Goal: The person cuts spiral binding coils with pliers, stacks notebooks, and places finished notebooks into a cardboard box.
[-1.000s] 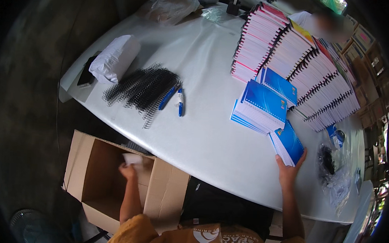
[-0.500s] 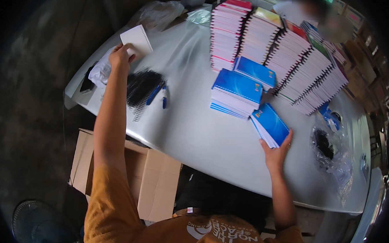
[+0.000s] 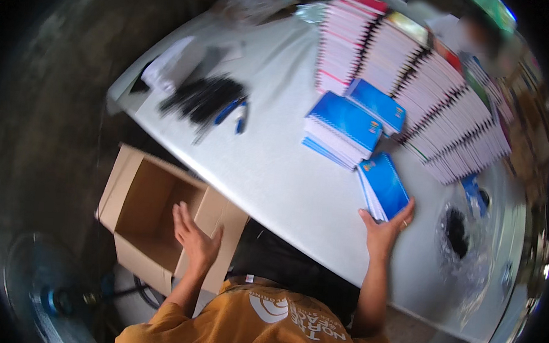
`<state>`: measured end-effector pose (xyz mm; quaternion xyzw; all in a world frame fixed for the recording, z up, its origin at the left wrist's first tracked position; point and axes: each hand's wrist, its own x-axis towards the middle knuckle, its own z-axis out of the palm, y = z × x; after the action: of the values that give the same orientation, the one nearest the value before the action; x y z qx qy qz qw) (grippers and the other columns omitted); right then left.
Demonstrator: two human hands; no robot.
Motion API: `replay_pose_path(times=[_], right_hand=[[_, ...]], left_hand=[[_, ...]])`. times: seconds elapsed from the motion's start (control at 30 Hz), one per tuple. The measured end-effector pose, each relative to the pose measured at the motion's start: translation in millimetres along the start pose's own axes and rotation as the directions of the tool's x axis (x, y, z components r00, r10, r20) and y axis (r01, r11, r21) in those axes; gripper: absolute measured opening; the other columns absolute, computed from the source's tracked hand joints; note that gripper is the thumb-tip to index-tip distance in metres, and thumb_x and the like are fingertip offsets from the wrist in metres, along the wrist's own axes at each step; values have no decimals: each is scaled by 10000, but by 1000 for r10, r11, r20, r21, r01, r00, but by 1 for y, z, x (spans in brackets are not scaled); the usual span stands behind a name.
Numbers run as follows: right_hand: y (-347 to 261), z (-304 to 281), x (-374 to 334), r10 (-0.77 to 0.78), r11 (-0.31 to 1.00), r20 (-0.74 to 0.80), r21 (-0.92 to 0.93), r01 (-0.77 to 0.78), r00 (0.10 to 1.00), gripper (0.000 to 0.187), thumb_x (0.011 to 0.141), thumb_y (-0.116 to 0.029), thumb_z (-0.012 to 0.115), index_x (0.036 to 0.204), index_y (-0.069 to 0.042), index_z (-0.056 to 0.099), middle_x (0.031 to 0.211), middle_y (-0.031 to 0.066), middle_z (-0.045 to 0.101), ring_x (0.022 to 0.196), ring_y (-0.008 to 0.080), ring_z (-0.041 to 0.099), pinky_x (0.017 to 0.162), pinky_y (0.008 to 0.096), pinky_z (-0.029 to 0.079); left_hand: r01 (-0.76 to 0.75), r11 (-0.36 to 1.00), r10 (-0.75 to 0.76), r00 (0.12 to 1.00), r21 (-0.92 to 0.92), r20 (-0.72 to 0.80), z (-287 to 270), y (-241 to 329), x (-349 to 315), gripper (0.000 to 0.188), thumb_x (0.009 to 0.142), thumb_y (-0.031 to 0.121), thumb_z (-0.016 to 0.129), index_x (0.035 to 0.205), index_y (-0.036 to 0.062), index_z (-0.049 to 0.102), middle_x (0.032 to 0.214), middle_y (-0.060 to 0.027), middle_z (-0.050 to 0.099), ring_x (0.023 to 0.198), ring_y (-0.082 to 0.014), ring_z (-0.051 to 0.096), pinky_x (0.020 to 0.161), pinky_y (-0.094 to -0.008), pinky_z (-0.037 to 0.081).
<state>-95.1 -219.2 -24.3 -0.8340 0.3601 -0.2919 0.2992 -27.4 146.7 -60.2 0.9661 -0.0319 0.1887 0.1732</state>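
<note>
My left hand (image 3: 195, 237) is over the cardboard box (image 3: 138, 195) beside the table, its fingers spread and nothing in them. On the table my right hand (image 3: 386, 228) grips the near end of a small stack of blue-covered notebooks (image 3: 384, 185), thumb on one side and fingers on the other. Just beyond it stands a taller stack of blue notebooks (image 3: 344, 122), with another blue notebook pile (image 3: 377, 105) behind. Loose black binding combs (image 3: 203, 102) lie at the table's left, next to blue-handled pliers (image 3: 233, 114).
Tall rows of bound notebooks (image 3: 410, 73) fill the far right of the table (image 3: 274, 171). White paper (image 3: 171, 63) lies at the far left. A clear plastic bag (image 3: 463, 243) with black pieces is at the right. Another person (image 3: 474, 33) appears blurred behind the rows.
My left hand has come back from the table's far left to the box and no longer holds the white spiral-edged pad. The right hand stays on the blue notebooks. The view has shifted.
</note>
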Motion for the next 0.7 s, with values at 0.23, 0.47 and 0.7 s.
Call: replay_pose_path(times=[0.23, 0.47, 0.7], right_hand=[[10, -5, -5, -95, 990, 19, 104, 93, 995, 1206, 560, -193, 869, 1412, -8, 36, 1379, 283, 174, 1257, 414, 267, 1040, 483, 287], [5, -20, -8, -79, 979, 1, 189, 78, 997, 1204, 573, -241, 863, 1420, -17, 37, 1395, 270, 188, 1279, 405, 254, 1044, 488, 277], [3, -18, -11, -184, 932, -210, 272, 238, 960, 1077, 652, -286, 818, 1414, -1, 112, 1422, 248, 193, 1308, 395, 218, 1049, 486, 226]], left_hand=[[277, 930, -329, 920, 240, 214, 26, -99, -55, 681, 665, 131, 697, 1284, 188, 417, 1080, -122, 582, 966, -294, 570, 792, -405, 452], [375, 925, -368, 925, -64, 99, -103, -51, -5, 401, 701, 101, 706, 1087, 63, 604, 1029, -145, 638, 965, -289, 616, 844, -349, 468], [263, 946, -257, 965, -191, 56, -256, 29, -2, 432, 673, -117, 592, 1091, -11, 580, 994, -95, 611, 931, -158, 565, 841, -284, 444]])
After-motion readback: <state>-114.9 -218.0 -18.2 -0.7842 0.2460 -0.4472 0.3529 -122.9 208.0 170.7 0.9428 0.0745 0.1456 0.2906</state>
